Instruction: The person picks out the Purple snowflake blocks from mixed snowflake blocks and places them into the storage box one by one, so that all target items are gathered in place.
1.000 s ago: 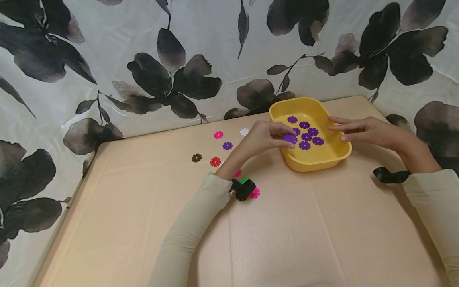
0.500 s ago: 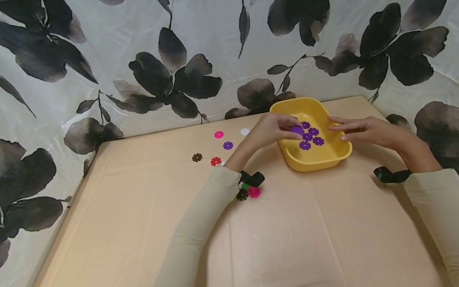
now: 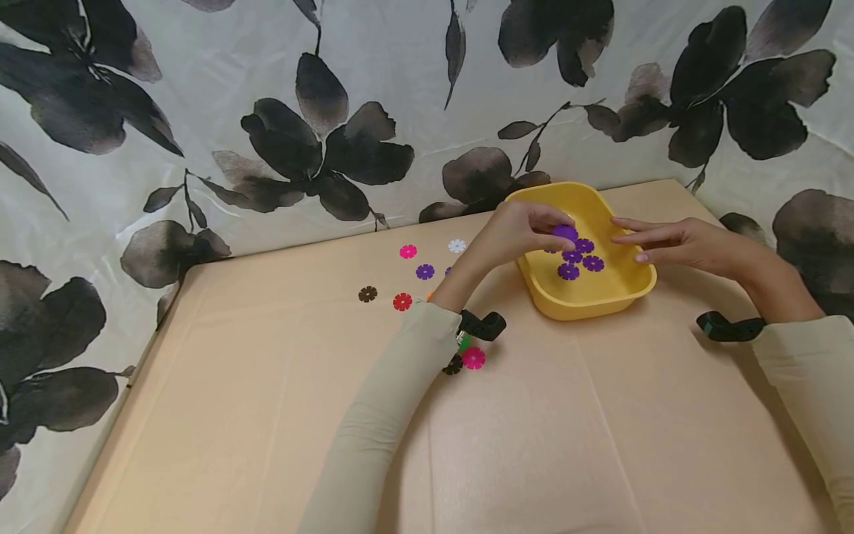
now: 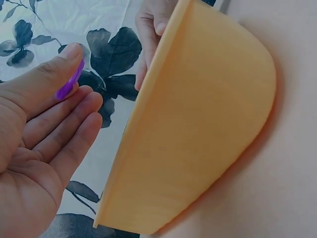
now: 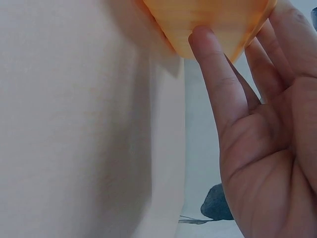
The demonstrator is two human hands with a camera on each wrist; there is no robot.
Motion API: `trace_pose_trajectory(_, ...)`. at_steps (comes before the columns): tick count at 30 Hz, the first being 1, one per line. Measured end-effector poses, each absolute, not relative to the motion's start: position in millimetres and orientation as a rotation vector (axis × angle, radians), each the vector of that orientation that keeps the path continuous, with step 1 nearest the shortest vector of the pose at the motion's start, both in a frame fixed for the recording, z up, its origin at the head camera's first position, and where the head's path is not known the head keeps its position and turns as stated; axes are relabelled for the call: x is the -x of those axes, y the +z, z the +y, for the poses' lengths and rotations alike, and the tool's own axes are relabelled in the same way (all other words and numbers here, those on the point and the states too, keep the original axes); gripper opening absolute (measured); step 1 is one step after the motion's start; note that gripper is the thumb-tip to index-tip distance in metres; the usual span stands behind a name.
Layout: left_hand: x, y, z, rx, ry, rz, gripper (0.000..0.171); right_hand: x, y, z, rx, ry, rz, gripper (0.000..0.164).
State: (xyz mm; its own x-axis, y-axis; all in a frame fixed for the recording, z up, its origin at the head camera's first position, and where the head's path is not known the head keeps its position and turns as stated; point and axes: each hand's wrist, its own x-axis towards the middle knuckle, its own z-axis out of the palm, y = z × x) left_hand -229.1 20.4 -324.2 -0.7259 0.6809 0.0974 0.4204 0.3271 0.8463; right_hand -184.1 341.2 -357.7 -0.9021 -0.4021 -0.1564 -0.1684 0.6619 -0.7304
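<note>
The thumb and fingers of my left hand [image 3: 517, 231] pinch a purple flower-shaped disc [image 3: 565, 232] over the yellow plastic tub [image 3: 587, 308]. The left wrist view shows that disc [image 4: 71, 82] edge-on at the thumb tip, with the other fingers loosely spread beside the tub wall [image 4: 198, 114]. Several purple discs [image 3: 568, 272] lie on the tub's floor, some hidden behind my left hand. My right hand [image 3: 700, 248] holds the tub's right rim, thumb against the outer wall and fairly straight fingers reaching over the edge.
Left of the tub, loose discs lie on the table [image 3: 267, 415]: a pink one [image 3: 408, 252], a purple one [image 3: 425, 272], a red one [image 3: 402, 302], a brown one [image 3: 368, 294] and several others partly under my left forearm. A floral cloth [image 3: 373, 44] hangs behind.
My left hand has moved right and slightly away from me, carrying the purple disc further over the tub. The right hand and tub have stayed in place.
</note>
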Motion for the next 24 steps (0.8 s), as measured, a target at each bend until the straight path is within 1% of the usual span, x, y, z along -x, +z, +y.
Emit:
trace_pose_trajectory(15, 247.0, -321.8, 38.4, -0.958, 1.171, 2.377, 0.041, 185.8, -358.6, 342.0, 0.444, -1.035, 2.605, 0.045)
trace_pose_trajectory(24, 253.7, -320.2, 60.3, -1.008, 1.075, 2.347, 0.040, 186.6, -357.3, 341.1, 0.499, -1.042, 2.611, 0.044)
